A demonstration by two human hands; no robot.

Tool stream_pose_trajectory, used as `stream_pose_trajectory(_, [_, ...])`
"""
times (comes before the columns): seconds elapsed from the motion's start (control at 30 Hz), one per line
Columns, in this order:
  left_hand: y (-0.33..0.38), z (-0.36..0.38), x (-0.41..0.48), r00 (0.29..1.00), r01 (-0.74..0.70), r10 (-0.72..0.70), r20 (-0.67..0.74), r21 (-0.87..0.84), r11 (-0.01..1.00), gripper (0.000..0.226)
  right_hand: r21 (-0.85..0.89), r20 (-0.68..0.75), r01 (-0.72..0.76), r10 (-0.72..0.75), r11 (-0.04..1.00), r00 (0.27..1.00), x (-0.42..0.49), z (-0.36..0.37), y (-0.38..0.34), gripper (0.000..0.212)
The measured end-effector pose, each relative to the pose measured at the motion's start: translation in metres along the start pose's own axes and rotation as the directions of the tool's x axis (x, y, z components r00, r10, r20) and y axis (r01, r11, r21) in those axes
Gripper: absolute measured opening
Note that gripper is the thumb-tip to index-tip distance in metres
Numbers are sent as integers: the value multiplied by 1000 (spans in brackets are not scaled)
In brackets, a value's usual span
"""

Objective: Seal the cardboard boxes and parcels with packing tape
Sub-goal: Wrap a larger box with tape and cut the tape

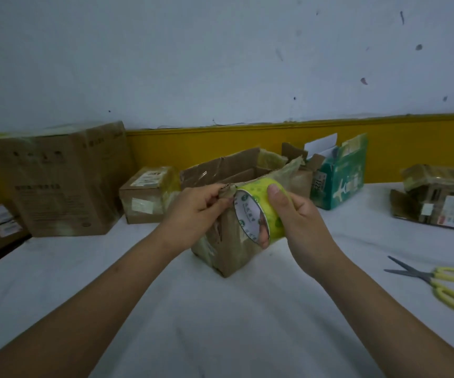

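At frame centre, right hand [299, 214] is gripping tape roll [254, 186], core axis sideways, against top corner of open box [234, 257], which left hand [198, 211] is pinching.

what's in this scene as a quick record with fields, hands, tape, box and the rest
left hand: pinches the top corner of the open box
right hand: grips the tape roll, held at that corner
box state: flaps up, top unsealed
scissors: lying on the table, right side, untouched
behind: large box, small taped box, green box
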State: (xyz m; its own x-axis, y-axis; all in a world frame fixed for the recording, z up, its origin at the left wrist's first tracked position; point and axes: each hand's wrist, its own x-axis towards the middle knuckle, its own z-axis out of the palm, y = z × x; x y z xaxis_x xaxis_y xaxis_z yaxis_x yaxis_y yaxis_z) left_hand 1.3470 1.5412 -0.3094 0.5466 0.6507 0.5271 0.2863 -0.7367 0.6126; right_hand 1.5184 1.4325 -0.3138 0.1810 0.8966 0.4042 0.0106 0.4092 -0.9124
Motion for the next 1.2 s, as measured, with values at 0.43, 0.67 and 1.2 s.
stream_pose_trajectory(0.43, [-11,21,4,932,-32,122,-343,256,966,40,67,-79,-21,26,998,997,27,8,-6,53])
stream_pose_trajectory(0.67, [-11,27,8,898,22,62,-435,186,982,51,15,-103,-36,38,999,994,24,14,-2,61])
stream_pose_trajectory(1.2, [23,-23,46,975,181,-204,89,221,958,45,-82,-99,-137,129,987,987,26,29,4,55])
